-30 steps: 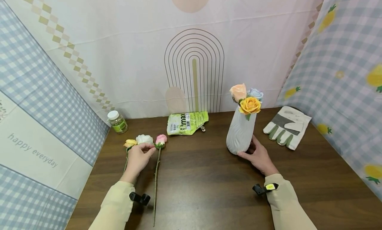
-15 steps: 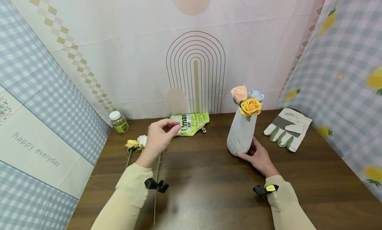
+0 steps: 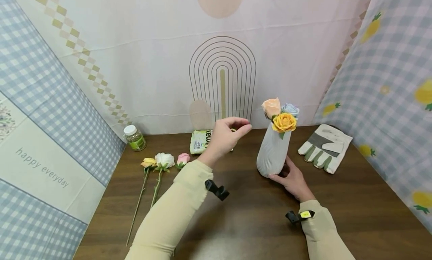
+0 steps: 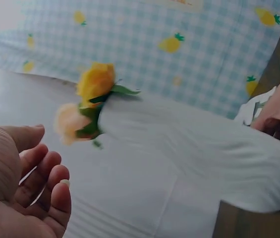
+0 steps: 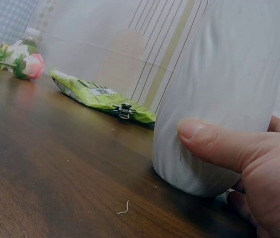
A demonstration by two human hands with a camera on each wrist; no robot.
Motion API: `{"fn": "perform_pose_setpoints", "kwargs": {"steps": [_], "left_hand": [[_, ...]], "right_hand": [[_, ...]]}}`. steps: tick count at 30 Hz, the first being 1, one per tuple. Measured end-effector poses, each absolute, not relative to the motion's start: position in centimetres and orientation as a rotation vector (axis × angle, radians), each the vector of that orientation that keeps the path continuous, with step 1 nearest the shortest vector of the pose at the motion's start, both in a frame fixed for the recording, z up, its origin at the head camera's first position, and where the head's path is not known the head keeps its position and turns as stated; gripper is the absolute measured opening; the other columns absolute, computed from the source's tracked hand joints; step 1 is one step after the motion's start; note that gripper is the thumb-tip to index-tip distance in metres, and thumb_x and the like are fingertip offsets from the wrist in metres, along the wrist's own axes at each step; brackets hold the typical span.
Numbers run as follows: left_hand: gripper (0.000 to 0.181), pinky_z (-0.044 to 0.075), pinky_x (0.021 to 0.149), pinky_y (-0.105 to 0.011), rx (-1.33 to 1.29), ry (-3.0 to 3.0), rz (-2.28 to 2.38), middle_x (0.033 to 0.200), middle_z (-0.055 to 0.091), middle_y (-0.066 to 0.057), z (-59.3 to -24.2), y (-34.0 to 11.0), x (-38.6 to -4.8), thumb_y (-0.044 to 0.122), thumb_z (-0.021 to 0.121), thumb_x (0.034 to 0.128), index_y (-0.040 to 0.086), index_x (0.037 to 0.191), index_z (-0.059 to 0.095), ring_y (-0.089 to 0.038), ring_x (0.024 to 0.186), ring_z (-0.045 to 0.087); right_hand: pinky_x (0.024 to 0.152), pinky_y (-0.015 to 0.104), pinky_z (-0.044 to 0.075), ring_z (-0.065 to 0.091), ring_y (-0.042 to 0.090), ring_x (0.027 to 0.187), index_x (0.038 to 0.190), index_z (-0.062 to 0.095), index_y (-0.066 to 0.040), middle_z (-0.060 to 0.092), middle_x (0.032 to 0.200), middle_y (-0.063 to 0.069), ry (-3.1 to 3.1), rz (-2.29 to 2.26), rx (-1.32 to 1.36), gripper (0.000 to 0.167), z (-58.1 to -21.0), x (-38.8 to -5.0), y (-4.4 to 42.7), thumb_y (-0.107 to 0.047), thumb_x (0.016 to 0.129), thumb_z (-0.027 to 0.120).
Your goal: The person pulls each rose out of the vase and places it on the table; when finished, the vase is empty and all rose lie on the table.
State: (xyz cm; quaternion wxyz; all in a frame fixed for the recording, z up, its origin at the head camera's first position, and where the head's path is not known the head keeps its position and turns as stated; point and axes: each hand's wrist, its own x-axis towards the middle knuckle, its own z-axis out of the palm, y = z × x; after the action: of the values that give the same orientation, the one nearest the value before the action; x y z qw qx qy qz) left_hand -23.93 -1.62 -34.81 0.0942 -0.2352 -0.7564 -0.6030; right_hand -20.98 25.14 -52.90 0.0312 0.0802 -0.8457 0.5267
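Observation:
A white vase (image 3: 272, 151) stands on the table at centre right, holding a peach rose (image 3: 271, 107), a yellow-orange rose (image 3: 284, 123) and a pale blue rose (image 3: 291, 109). My right hand (image 3: 293, 179) grips the vase low down; in the right wrist view the thumb of that hand (image 5: 239, 153) lies across its base. My left hand (image 3: 227, 137) is in the air left of the vase, holding nothing. Seen from the left wrist, this hand (image 4: 28, 183) has loosely bent fingers with a gap between thumb and fingertips, near the peach rose (image 4: 72, 123).
On the table's left lie a yellow rose (image 3: 148, 162), a white flower (image 3: 164, 160) and a pink rose (image 3: 183, 158). Behind them stands a lidded jar (image 3: 135, 138). A green packet (image 3: 199, 141) with a clip is at the back, a glove (image 3: 326, 146) at the right.
My left hand has moved right, from beside the white and pink flowers, across the green packet towards the vase. My right hand stays on the vase.

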Motion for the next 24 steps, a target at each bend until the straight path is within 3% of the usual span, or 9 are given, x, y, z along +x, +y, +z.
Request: {"fn": "perform_pose_setpoints", "kwargs": {"steps": [5,13,24], "left_hand": [[0.026,0.052,0.073,-0.025,-0.678,-2.255,-1.870,0.098,0.070,0.001,-35.0,1.3,-25.5,0.026,0.075,0.0856,0.011,0.107,0.073,-0.009,0.088,0.062],[0.034,0.053,0.073,-0.024,-0.606,-2.245,-2.015,0.099,0.069,0.004,-35.3,3.7,-27.0,0.025,0.077,0.0829,0.011,0.113,0.071,-0.009,0.091,0.062],[0.036,0.053,0.075,-0.022,-0.607,-2.294,-2.075,0.102,0.068,0.001,-35.9,5.3,-28.0,0.018,0.074,0.0862,0.007,0.120,0.067,-0.009,0.092,0.062]], "right_hand": [[0.091,0.050,0.047,0.050,0.036,0.119,0.152,0.020,-0.006,0.048,0.135,0.025,-2.580,1.640,0.279,0.097,-51.8,-20.4,24.8,-0.025,0.079,0.081],[0.091,0.038,0.048,0.050,0.029,0.121,0.154,0.020,-0.017,0.049,0.136,0.018,-2.565,1.642,0.265,0.099,-54.3,-21.6,25.7,-0.033,0.077,0.081],[0.093,0.044,0.047,0.049,0.030,0.122,0.154,0.019,-0.017,0.047,0.138,0.018,-2.557,1.657,0.264,0.101,-54.5,-21.7,25.8,-0.033,0.077,0.082]]}}
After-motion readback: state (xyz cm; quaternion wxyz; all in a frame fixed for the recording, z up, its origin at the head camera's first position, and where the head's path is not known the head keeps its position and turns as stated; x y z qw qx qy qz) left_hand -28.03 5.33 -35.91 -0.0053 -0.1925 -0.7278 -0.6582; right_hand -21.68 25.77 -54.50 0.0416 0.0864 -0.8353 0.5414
